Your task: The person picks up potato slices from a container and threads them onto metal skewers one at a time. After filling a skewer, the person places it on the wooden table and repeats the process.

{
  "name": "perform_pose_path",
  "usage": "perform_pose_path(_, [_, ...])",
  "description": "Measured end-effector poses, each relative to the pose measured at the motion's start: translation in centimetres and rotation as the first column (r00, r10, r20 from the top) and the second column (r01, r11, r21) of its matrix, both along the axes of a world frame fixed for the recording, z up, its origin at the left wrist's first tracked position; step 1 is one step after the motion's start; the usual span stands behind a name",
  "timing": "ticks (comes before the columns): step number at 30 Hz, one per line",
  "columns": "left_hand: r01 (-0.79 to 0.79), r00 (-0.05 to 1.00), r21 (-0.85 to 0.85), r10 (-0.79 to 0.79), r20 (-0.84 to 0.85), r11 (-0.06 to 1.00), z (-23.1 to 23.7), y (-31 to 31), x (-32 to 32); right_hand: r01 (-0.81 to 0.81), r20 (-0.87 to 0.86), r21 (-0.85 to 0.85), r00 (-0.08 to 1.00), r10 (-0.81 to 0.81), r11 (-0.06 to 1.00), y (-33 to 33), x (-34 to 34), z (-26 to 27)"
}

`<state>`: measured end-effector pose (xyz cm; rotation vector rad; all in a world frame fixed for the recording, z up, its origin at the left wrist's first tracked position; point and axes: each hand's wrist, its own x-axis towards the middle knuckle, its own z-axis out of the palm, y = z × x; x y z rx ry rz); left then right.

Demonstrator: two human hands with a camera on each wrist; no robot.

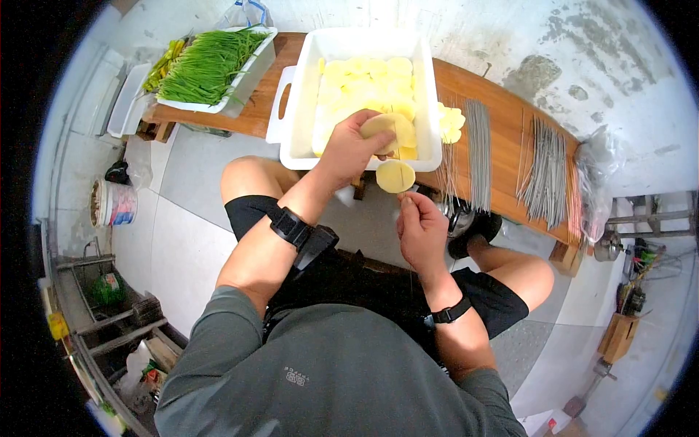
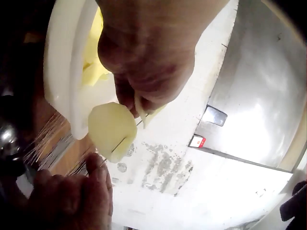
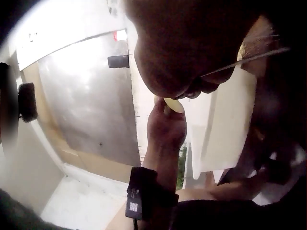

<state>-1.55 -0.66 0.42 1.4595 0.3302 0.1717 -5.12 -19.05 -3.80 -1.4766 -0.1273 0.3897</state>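
Note:
My left hand point(image 1: 348, 149) pinches a pale yellow potato slice point(image 1: 377, 125) between thumb and fingers, over the front edge of a white tub point(image 1: 435, 95). Closer to my body, the right hand point(image 1: 424, 234) grips a thin metal skewer point(image 3: 244, 62) between thumb and fingertips. One round potato slice point(image 1: 395, 177) is threaded on that skewer, just beyond the right fingertips. In the left wrist view, the skewer passes through this slice and points toward the slice in my left hand. Many potato slices point(image 1: 364, 80) lie inside the tub.
Right of the tub, skewered slices point(image 1: 451, 124) and bundles of metal skewers point(image 1: 478, 156) lie on the wooden bench point(image 1: 502, 109). A white basin of green stalks point(image 1: 211, 69) stands at left. A plastic bag point(image 1: 598, 175) hangs near the bench's right end.

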Motion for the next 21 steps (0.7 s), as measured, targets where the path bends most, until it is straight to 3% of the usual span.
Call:
perform_pose_path(10, [0.042,0.999,-0.092,-0.039,0.027,0.995,-0.7,0.0,0.2,-0.007,0.011,-0.013,1.0,0.007,1.0,-0.2,0.9,0.2])
perform_pose_path(15, [0.017,1.0,-0.053,-0.017,0.01,0.998,-0.7,-0.6,0.0,-0.022,0.023,-0.028,0.999,0.022,0.999,-0.2,1.3,0.1])
perform_pose_path(21, [0.038,0.999,-0.009,-0.038,-0.032,0.999,0.0,-0.7,-0.1,-0.04,-0.119,0.051,0.992,0.046,0.998,-0.4,1.5,0.2])
